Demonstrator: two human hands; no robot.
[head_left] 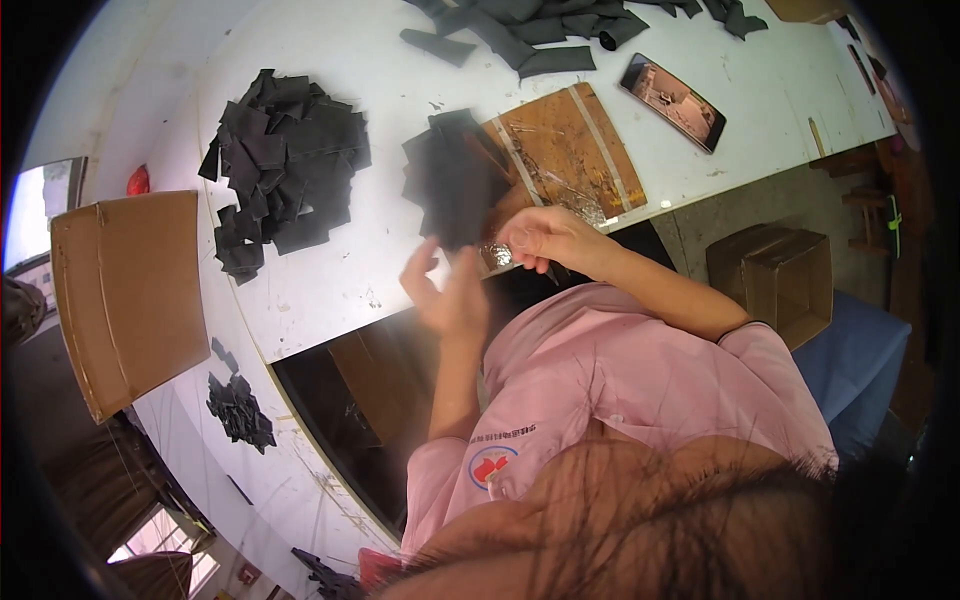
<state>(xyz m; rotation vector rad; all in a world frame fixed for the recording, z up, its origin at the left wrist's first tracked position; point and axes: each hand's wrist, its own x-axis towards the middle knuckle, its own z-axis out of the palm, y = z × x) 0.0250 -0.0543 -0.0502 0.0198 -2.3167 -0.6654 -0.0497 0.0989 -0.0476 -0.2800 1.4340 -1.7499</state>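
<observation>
Head view. Person in a pink short-sleeved shirt (pixel 620 380) bends over a white surface (pixel 340 270); dark hair fills the lower edge of the frame.

Landmark: brown cutting board (pixel 570 150) lying on the surface.

Left hand (pixel 445 295): raised just below the board's near-left corner, fingers loosely spread and pointing up. Fingertips lie at the lower edge of a stack of dark fabric pieces (pixel 455 180). Whether they actually grip it, cannot tell.

Right hand (pixel 545 240): just below the board's near edge, fingers curled and pressed together around a small shiny metal tool (pixel 497 256). Tool type not resolvable.

The stack of dark fabric pieces is held up over the board's left edge, partly covering it; blurred.

Other items, placed from the board:
- large heap of dark cut squares (pixel 285 165), well to the left, on the surface.
- longer dark strips (pixel 540 30), beyond the far edge.
- phone (pixel 673 100), just right of the far corner, screen up.
- flat cardboard sheet (pixel 125 295), far left, past the heap.
- open cardboard box (pixel 775 280), lower right, off the surface.
- small scatter of dark scraps (pixel 240 405), lower left.
</observation>
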